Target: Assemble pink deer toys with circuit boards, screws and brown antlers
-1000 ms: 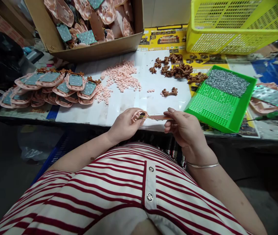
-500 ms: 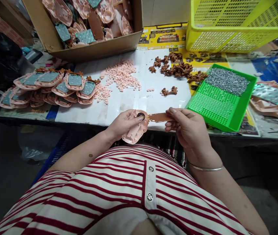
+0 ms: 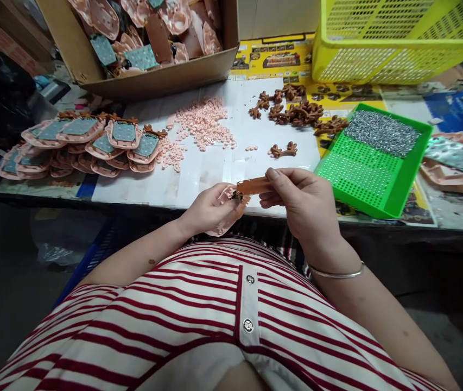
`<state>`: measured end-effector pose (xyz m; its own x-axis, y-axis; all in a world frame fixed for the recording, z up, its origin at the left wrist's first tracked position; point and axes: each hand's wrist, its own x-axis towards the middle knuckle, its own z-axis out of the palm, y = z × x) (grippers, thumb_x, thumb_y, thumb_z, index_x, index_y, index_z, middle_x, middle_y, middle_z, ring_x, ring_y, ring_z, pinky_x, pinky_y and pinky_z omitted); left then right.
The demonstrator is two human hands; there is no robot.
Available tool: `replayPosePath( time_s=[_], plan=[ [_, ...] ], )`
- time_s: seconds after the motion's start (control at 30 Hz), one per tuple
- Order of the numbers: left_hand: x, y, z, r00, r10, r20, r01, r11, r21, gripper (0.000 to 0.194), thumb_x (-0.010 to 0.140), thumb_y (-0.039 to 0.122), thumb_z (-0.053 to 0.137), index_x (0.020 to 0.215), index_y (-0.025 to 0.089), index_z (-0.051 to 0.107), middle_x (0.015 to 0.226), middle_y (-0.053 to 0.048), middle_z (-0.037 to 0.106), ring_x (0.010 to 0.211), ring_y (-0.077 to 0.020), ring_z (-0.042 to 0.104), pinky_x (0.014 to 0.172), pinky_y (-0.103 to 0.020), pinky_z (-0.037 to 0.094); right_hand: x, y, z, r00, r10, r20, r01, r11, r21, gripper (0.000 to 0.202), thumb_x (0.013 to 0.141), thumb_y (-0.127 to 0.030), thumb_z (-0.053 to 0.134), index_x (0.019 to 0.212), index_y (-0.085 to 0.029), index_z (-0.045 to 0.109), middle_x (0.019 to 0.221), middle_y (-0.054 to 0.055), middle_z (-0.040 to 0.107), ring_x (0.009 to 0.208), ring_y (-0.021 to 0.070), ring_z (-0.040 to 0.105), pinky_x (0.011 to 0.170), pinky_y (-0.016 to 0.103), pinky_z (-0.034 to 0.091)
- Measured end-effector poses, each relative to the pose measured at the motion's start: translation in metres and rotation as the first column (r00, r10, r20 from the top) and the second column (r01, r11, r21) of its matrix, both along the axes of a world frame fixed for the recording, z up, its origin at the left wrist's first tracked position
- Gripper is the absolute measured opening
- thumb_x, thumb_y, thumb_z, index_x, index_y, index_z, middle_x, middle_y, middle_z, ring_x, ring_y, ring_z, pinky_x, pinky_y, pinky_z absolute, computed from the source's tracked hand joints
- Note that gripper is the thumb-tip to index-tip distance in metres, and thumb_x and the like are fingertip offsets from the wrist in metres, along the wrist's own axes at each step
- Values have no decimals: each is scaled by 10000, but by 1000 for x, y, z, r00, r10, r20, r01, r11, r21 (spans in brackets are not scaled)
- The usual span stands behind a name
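My left hand (image 3: pixel 207 210) is closed round a pink plastic shell (image 3: pixel 228 221), its thumb by a small black round part (image 3: pixel 237 195) at the shell's top. Between the thumb and fingers of my right hand (image 3: pixel 302 198) is a flat brown circuit board (image 3: pixel 252 185), its left end over the shell's upper edge. Whether the board touches the shell I cannot tell. Beyond the hands, a brown branched plastic piece (image 3: pixel 283 150) lies on the white sheet (image 3: pixel 255 130), near a few tiny pink parts (image 3: pixel 251 147).
Stacked pink shells with grey-green boards (image 3: pixel 123 133) lie left, beside a heap of small pink buttons (image 3: pixel 204 122). Brown branched pieces (image 3: pixel 300 113) are piled further back. A green tray (image 3: pixel 398 201) of metal screws (image 3: pixel 381 133) stands right. Behind are a cardboard box (image 3: pixel 166 84) and a yellow basket (image 3: pixel 378 46).
My right hand has moved left and slightly up, bringing the brown circuit board over the shell's upper edge. The left hand keeps its hold, the shell tilted somewhat.
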<state>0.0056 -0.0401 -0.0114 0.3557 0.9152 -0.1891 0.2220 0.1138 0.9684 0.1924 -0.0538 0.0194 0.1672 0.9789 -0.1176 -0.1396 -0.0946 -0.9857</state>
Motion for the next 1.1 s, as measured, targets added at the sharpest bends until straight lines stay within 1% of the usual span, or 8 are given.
replayPosePath(
  time_s=[0.27,0.47,0.6,0.67,0.77,0.9,1.0,1.1],
  plan=[
    [-4,3,-3,1000,-12,9,12,1000,-15,316,862,333,660,1108,137,644,1100,-84,734,1062,-215,677,938,-317,509,-6,2,0,997,81,-10,-81,996,-24,536,632,-614,888,871,-172,702,665,1,716,553,119,667,571,252,610],
    [-6,4,-6,998,35,43,-32,997,-67,274,826,217,620,1091,166,668,1087,-58,736,1059,-203,677,919,-300,518,6,0,-5,980,200,-13,-200,980,-2,651,578,-474,961,1098,-212,671,903,28,779,822,178,752,785,323,642],
    [-6,4,-4,999,9,54,-6,998,-55,305,817,185,608,1117,160,662,1108,-68,738,1073,-208,680,959,-327,521,11,-1,-4,961,198,191,-214,974,67,503,717,-480,869,1112,-221,693,872,30,772,804,186,738,771,337,607],
    [-6,4,-4,998,-1,69,4,999,-47,334,822,175,607,1152,154,653,1146,-83,737,1094,-210,682,986,-339,517,13,-1,-3,888,167,428,-230,968,99,389,815,-457,786,1123,-226,721,780,22,746,723,181,706,707,325,559],
    [-7,4,-4,997,-10,71,12,1000,-27,340,850,202,622,1185,153,644,1187,-101,731,1117,-217,683,1006,-351,513,14,-2,1,656,38,754,-220,965,142,310,876,-465,725,1087,-243,770,662,19,668,630,179,630,633,312,464],
    [-9,5,-4,996,-54,64,55,999,0,293,890,271,637,1153,144,644,1179,-108,729,1112,-221,680,1005,-351,506,14,1,5,464,-151,873,-199,942,269,263,874,-488,734,957,-245,791,773,61,648,705,194,600,625,307,421],
    [-9,6,-5,996,-59,72,60,998,-8,299,881,294,671,1137,144,637,1180,-106,725,1112,-219,671,1001,-338,495,12,7,3,487,-195,851,-238,908,344,234,886,-454,721,866,-226,767,859,74,646,756,194,603,647,313,453],
    [-8,6,-7,993,-35,115,42,997,-63,362,843,320,734,1147,146,641,1188,-100,720,1120,-215,661,997,-320,484,10,14,-4,602,-177,778,-250,884,395,252,898,-383,705,1098,-232,731,824,27,647,671,155,584,650,310,490]
  ],
)
